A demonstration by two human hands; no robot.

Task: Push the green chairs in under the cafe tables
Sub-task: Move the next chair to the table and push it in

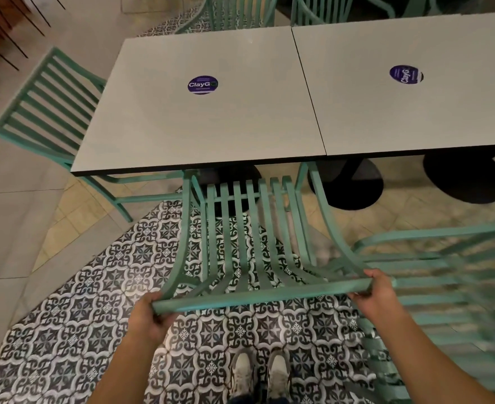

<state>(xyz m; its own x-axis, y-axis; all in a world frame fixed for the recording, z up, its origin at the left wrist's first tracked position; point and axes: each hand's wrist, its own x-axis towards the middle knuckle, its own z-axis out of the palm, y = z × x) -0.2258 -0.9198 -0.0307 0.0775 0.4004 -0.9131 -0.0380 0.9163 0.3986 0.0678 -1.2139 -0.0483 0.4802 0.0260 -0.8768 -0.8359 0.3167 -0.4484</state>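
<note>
A green slatted metal chair (249,240) stands right in front of me, its seat tucked under the near edge of the left white cafe table (158,135). My left hand (150,316) grips the left end of the chair's top rail. My right hand (377,293) grips the right end of the same rail. A second white table (415,112) adjoins on the right. Another green chair (444,287) stands at my right, out from that table and blurred.
A green chair (45,103) sits at the left table's left end, and two more chair backs (234,13) show at the far side. Black round table bases (354,182) stand under the tables. Patterned tiles (94,301) cover the floor; my shoes (258,374) are below.
</note>
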